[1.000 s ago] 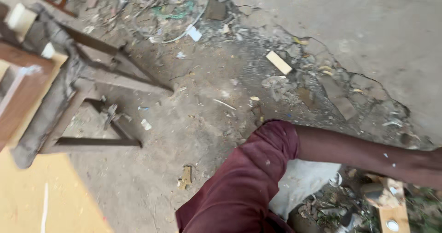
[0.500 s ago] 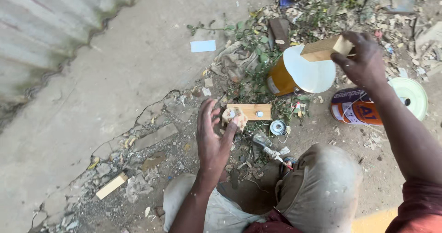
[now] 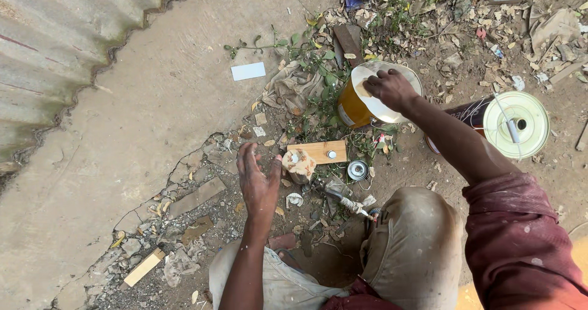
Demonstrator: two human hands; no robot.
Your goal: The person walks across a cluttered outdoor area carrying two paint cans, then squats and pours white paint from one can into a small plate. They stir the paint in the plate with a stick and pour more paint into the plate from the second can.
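Right hand [image 3: 391, 88] pressed fingers-down on yellow can's [image 3: 353, 107] white lid [image 3: 386, 96]. Left hand [image 3: 257, 178] spread open, empty, beside wood block [image 3: 317, 152] and small jar [image 3: 299, 165].

Soft, even daylight; faint shadows; sharp focus, slight edge distortion.

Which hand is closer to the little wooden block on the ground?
Left. The left hand hovers just beside the wooden block; the right hand rests on the yellow bucket's lid, farther up.
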